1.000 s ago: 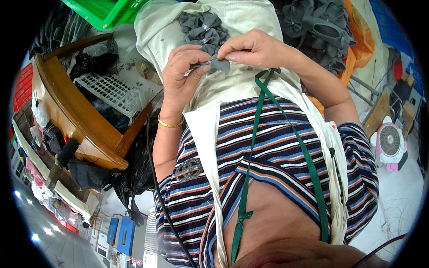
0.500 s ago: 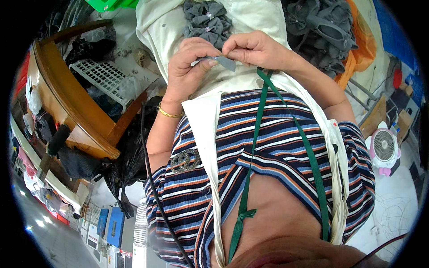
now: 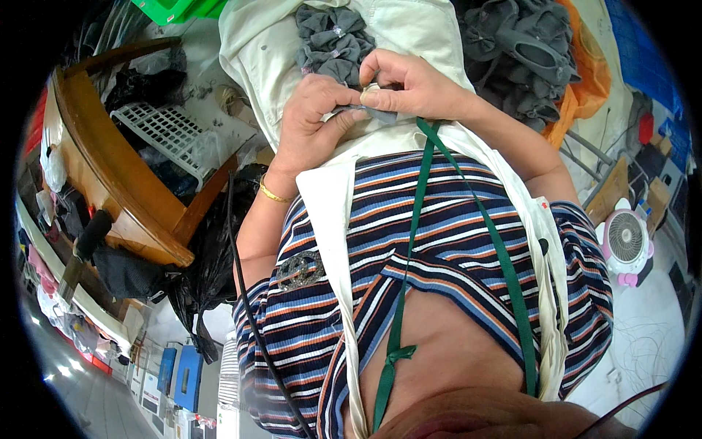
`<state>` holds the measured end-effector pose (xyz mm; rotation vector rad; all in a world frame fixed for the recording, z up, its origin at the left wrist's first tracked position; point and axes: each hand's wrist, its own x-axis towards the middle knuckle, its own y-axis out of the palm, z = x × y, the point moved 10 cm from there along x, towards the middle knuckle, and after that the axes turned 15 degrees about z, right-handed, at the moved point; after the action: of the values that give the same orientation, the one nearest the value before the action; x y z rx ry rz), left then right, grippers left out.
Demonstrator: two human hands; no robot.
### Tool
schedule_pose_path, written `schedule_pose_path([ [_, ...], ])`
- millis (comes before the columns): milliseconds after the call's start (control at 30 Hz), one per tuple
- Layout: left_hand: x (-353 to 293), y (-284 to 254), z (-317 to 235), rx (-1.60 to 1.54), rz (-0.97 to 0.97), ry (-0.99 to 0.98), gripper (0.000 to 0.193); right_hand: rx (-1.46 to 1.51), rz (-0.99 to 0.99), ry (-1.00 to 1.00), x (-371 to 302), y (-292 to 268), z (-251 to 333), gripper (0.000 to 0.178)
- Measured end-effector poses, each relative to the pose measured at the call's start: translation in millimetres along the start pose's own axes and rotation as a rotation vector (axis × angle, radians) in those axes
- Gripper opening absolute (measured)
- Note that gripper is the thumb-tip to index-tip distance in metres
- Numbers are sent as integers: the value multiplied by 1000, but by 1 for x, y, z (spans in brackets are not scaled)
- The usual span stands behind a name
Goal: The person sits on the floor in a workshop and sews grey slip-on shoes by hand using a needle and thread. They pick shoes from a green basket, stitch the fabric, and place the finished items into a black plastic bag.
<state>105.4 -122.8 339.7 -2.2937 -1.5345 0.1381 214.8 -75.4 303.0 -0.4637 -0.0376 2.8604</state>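
Observation:
Over my lap, both hands meet on a small piece of grey fabric (image 3: pixel 385 115). My left hand (image 3: pixel 316 117), with a yellow bracelet at its wrist, pinches the piece between thumb and fingers. From the other side my right hand (image 3: pixel 420 86) closes thumb against forefinger at the piece's upper edge. Most of the fabric is hidden by the fingers; a flat strip shows below the right thumb. Just beyond the hands, dark grey gathered fabric pieces (image 3: pixel 327 36) with small shiny bits at their centres lie on the cream apron (image 3: pixel 256 44).
At the right, a heap of grey fabric pieces (image 3: pixel 537 55) rests beside an orange bag (image 3: pixel 589 80). A small white and pink fan (image 3: pixel 627 235) stands farther right. To the left are a curved wooden frame (image 3: pixel 110 175), a white plastic grid (image 3: pixel 161 132) and a black bag (image 3: pixel 201 285).
The fabric piece has turned between my fingers, so its hanging flap now lies flatter and points right. My right forefinger has lifted and bent more; my left hand has shifted slightly.

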Motion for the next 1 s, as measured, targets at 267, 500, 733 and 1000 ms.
schedule_pose_path([
  [267, -2, 15, 9, -55, 16, -4, 22, 8, 49, -14, -5, 4, 1, 35],
  [500, -1, 25, 22, -115, -26, -85, 20, 9, 48, -92, -3, 9, -2, 35],
  [733, 9, 7, 30, 12, -92, -288, 19, -501, -217, -25, -16, -40, 21, 23],
  [1000, 27, -4, 1, 269, -211, -65, 17, -1219, -321, -597, -25, 5, 99, 18],
])
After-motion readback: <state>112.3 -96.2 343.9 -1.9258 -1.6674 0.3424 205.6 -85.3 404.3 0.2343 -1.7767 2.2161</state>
